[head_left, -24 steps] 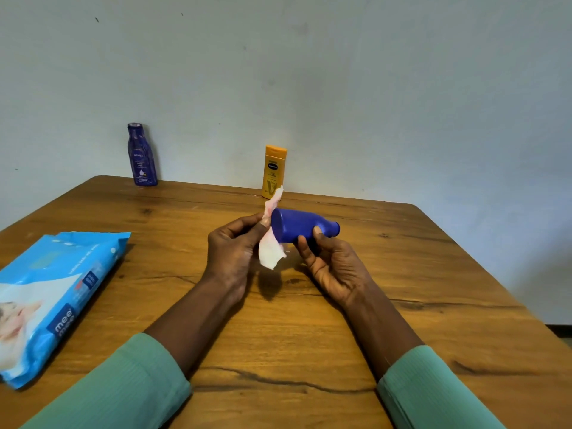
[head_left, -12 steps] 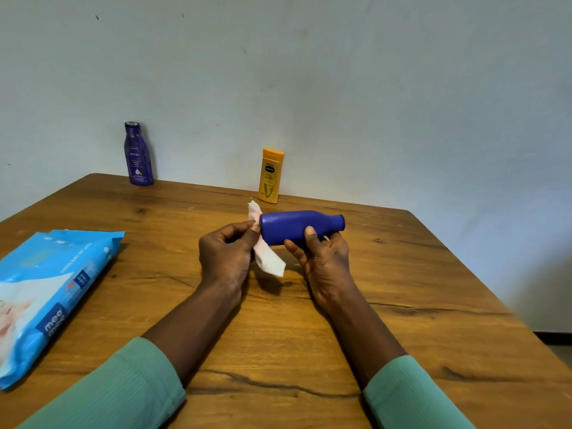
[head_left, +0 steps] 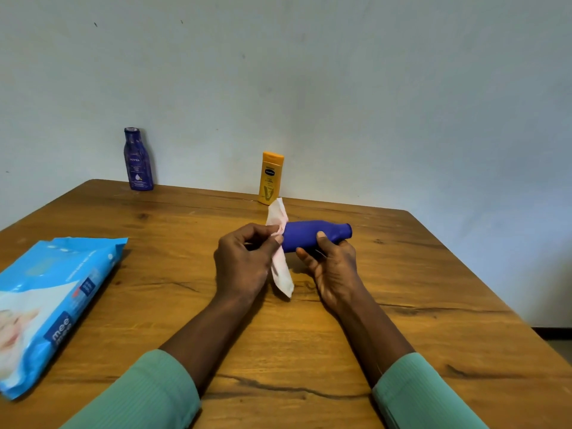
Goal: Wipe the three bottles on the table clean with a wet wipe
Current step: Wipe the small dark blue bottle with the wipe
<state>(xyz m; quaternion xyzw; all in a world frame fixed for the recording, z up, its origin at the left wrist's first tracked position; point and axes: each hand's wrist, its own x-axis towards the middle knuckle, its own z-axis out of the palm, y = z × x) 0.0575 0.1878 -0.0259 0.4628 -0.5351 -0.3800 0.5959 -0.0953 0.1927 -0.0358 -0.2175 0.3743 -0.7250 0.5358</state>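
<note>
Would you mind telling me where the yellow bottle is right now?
In the head view, the yellow bottle stands upright, centre, at the far edge of the table, just behind the wet wipe.

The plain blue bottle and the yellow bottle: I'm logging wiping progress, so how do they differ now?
The plain blue bottle is held sideways in the right hand; the yellow bottle stands upright at the table's far edge. The left hand holds the wet wipe against the blue bottle's base; nothing touches the yellow bottle. The blue bottle shows no label; the yellow bottle does.
</note>
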